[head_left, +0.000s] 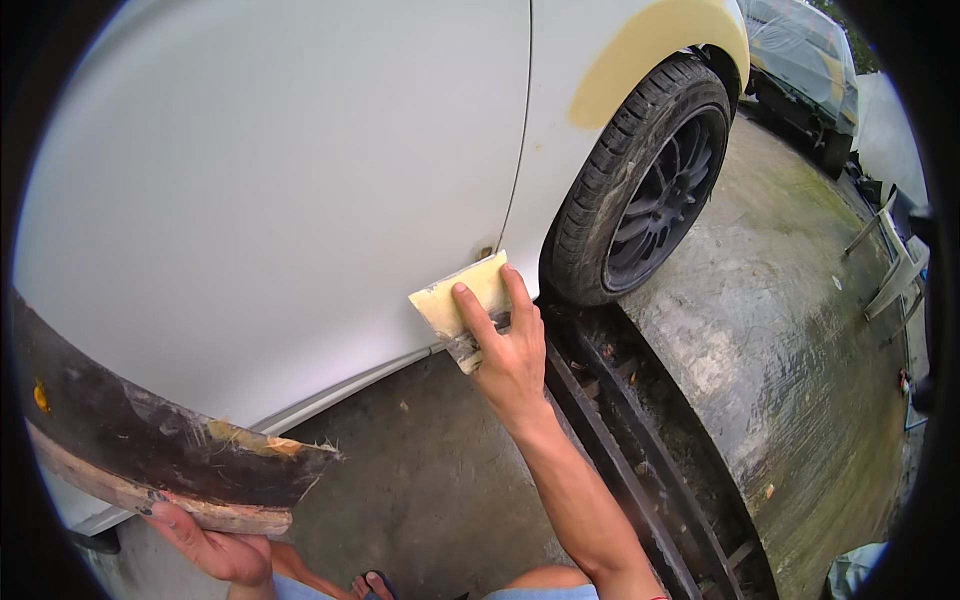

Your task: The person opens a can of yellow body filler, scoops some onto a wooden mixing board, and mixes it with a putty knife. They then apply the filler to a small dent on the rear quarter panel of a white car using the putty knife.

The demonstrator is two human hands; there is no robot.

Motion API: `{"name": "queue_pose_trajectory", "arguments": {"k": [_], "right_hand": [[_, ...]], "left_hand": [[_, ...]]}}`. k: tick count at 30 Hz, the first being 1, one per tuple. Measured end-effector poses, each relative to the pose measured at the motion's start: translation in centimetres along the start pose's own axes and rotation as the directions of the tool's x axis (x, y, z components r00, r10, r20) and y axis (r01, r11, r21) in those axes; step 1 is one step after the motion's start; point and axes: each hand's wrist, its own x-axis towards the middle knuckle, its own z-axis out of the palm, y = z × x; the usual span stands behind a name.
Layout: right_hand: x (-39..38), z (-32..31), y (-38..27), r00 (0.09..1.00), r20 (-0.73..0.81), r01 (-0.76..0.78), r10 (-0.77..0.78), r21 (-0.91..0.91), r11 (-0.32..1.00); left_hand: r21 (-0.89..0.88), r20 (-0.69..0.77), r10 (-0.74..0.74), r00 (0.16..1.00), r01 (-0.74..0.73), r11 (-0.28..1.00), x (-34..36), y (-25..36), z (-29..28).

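My right hand [515, 365] grips a flat putty spreader [455, 303], its cream-yellow face smeared and its lower edge dark. Two fingers lie spread along that face. The spreader is at the lower corner of a white car door [300, 180], just under a small brownish chip [487, 251] beside the door seam; whether it touches the paint I cannot tell. At the lower left, my left hand [220, 550] supports a long dark board [170, 420] from below, thumb against its worn, reddish edge. Yellowish and orange smears of paste sit near the board's ragged right end.
Yellow filler [650, 50] covers the fender above a black-spoked wheel [665, 190]. A metal-barred floor drain [650, 450] runs beside my right forearm. Farther right are wet concrete [790, 350], a pale chair [900, 255] and a plastic-covered vehicle [805, 55]. My sandaled foot [373, 583] shows below.
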Motion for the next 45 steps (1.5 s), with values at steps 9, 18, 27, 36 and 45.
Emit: {"name": "queue_pose_trajectory", "arguments": {"k": [9, 18, 27, 36, 45], "right_hand": [[1.8, 1.7, 0.3, 0.997, -0.071, 0.007, -0.009, -0.028, 1.0], [0.5, 3.1, 0.8, 0.999, -0.048, -0.025, 0.022, -0.05, 0.998], [-1.3, 2.9, 0.5, 0.997, 0.028, -0.073, 0.073, -0.022, 0.997], [-0.1, -4.8, -1.1, 0.95, 0.264, -0.134, 0.165, -0.133, 0.982], [-1.7, -6.4, -0.3, 0.435, 0.574, -0.748, 0.694, 0.66, -0.077]], "left_hand": [[0.002, 0.11, 0.008, 0.994, -0.008, 1.0, -0.1, -0.9, -1.8], [-0.023, 0.116, -0.059, 0.991, 0.062, 0.998, 1.1, -1.7, -4.9], [-0.056, 0.058, -0.094, 0.994, 0.098, 0.994, 1.1, -1.7, -3.9], [-0.082, 0.33, -0.085, 0.94, 0.118, 0.99, 0.7, -1.4, -3.7], [-0.183, 0.459, -0.084, 0.885, 0.186, 0.965, -0.5, -1.1, -2.0]]}}
